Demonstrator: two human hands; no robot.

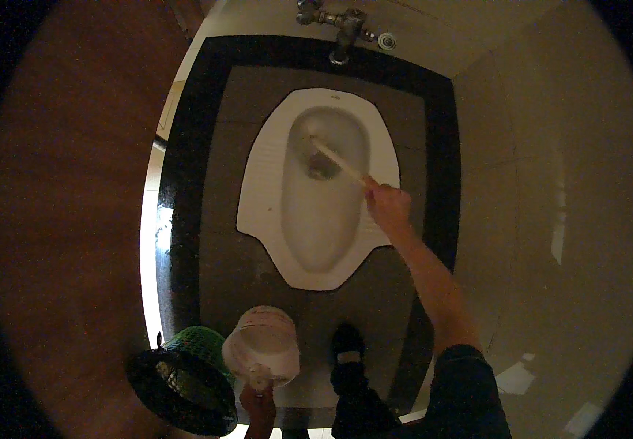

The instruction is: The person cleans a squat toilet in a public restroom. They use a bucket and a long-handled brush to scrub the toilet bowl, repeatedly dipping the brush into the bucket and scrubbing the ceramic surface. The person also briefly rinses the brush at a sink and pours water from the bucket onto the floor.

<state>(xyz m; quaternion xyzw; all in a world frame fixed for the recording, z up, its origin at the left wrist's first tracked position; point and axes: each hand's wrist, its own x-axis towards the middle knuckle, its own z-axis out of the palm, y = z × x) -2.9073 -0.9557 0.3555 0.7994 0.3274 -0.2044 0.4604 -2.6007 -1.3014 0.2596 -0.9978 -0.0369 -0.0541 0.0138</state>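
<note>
A white ceramic squat toilet (322,236) is set in the grey-brown tiled floor before me. My right hand (387,204) grips the pale handle of a toilet brush (344,163) over the right side of the bowl. The handle slants up and left into the basin; its far end, near the dark drain opening, is too dim to make out. At the lower left, my left hand (258,403) holds a pinkish-white plastic container (264,345) by its near side, with its open top facing up. The container is just in front of the toilet's near end.
A green mesh waste basket (198,340) with a black rim stands tilted beside the container. Metal flush piping (346,30) rises behind the toilet. A brown partition (75,219) bounds the left, a tiled wall (514,192) the right. My dark shoe (347,340) rests on the floor.
</note>
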